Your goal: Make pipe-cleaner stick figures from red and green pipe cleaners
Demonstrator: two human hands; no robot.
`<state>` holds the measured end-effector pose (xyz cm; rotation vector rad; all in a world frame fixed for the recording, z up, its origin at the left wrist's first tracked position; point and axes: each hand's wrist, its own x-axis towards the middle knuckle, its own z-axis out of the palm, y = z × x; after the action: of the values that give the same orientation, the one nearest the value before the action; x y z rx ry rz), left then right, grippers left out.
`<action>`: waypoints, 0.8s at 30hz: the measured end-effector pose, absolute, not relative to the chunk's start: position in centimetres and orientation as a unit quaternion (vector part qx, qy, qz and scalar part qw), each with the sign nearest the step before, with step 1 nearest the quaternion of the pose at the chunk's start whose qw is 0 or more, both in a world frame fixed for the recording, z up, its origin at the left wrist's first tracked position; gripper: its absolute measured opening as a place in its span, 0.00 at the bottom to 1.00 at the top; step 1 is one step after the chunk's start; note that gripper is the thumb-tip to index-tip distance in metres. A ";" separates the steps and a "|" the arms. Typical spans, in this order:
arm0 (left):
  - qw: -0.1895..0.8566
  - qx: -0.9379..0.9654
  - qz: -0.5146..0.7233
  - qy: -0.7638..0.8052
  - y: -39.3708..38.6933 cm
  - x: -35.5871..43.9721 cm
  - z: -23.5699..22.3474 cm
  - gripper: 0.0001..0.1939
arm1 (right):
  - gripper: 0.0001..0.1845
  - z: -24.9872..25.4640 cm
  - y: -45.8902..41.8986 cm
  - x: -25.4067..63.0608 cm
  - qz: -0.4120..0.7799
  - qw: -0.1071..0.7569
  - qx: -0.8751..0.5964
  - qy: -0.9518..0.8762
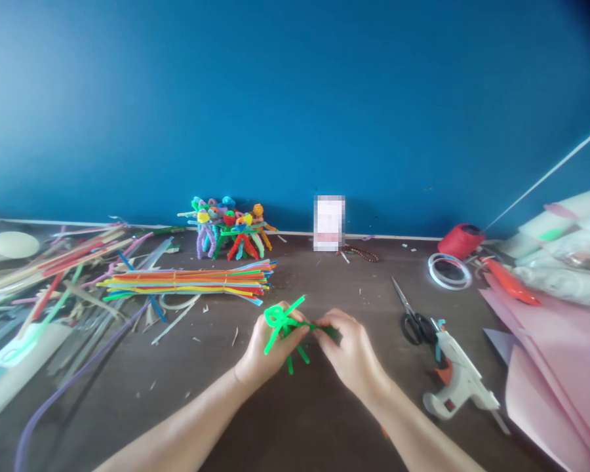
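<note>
A bright green pipe cleaner figure [281,319], with a looped top and several short ends sticking out, is pinched in my left hand [268,347]. From its right side a darker green strand runs across to my right hand [347,344]. My right thumb and fingers are closed on that green pipe cleaner. Both hands are close together above the dark table [295,419]. A bundle of colourful pipe cleaners [191,282] lies beyond my left hand. Farther back stands a group of finished-looking pipe cleaner figures [231,229] in many colours.
At right lie black-handled scissors [415,324], a white glue gun [465,380], a red thread spool [461,241], a white ring [450,271] and pink sheets [545,367]. Loose strips and sticks [63,269] clutter the left. A blurred white card [329,223] stands by the blue wall [295,98].
</note>
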<state>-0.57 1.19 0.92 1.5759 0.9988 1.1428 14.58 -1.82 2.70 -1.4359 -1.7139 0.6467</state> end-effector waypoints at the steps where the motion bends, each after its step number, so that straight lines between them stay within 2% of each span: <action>1: 0.455 0.645 0.460 0.407 1.2 -0.6 0.9 0.04 | 0.06 2.8 -1.8 14.6 0.266 0.384 -0.571 -0.675; 4: 0.468 0.639 0.444 0.419 1.1 -0.5 1.1 0.04 | 0.09 3.2 -1.8 14.7 0.322 0.351 -0.579 -0.662; 8: 0.575 0.547 0.436 0.424 1.1 -0.1 1.4 0.07 | 0.08 3.3 -1.7 15.1 0.401 0.334 -0.550 -0.652; 10: 0.626 0.486 0.441 0.421 1.4 0.0 1.3 0.08 | 0.04 3.0 -1.6 15.2 0.367 0.343 -0.546 -0.670; 14: 0.660 0.410 0.466 0.423 1.8 -0.1 0.9 0.10 | 0.10 2.6 -1.8 15.1 0.176 0.358 -0.551 -0.733; 16: 0.661 0.411 0.464 0.422 1.8 -0.1 0.8 0.09 | 0.09 2.5 -1.9 15.0 0.118 0.351 -0.542 -0.754; 19: 0.651 0.429 0.456 0.429 1.6 0.1 1.2 0.09 | 0.05 2.5 -1.8 15.1 0.112 0.340 -0.542 -0.760; 24: 0.638 0.464 0.432 0.437 1.3 0.4 1.5 0.09 | 0.06 2.3 -1.6 15.3 0.192 0.341 -0.556 -0.733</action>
<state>0.38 1.31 1.53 1.0587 0.9978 0.9851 15.33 -1.56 2.34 -1.4471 -1.9071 0.4985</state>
